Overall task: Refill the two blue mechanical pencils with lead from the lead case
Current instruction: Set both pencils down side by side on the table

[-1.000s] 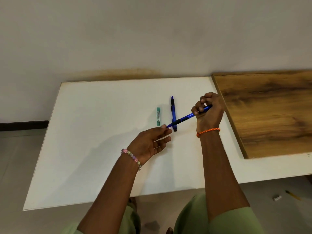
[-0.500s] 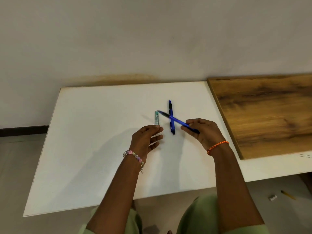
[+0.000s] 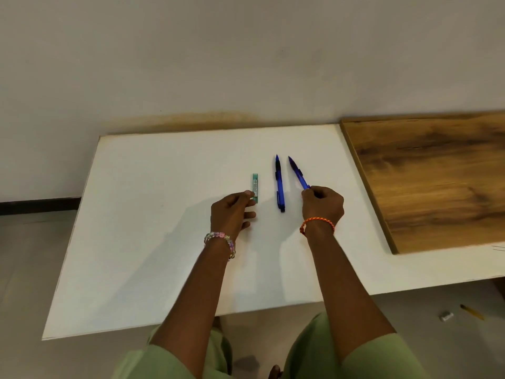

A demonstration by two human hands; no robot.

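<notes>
Two blue mechanical pencils are on the white table (image 3: 153, 242). One pencil (image 3: 279, 184) lies flat, tip pointing away from me. The other pencil (image 3: 298, 174) slants just right of it, its near end pinched in my right hand (image 3: 323, 205). A small green lead case (image 3: 255, 187) lies left of the pencils. My left hand (image 3: 232, 213) touches the case's near end with thumb and forefinger; the case still rests on the table.
A brown wooden board (image 3: 437, 181) lies on the table's right part, close to my right hand. The wall rises behind the table. On the floor at lower right lie a small grey object (image 3: 446, 315) and a yellow pencil (image 3: 472, 312).
My right hand swung its pencil from crossing over the lying pencil to a spot beside it on the right. My left hand moved forward to the lead case.
</notes>
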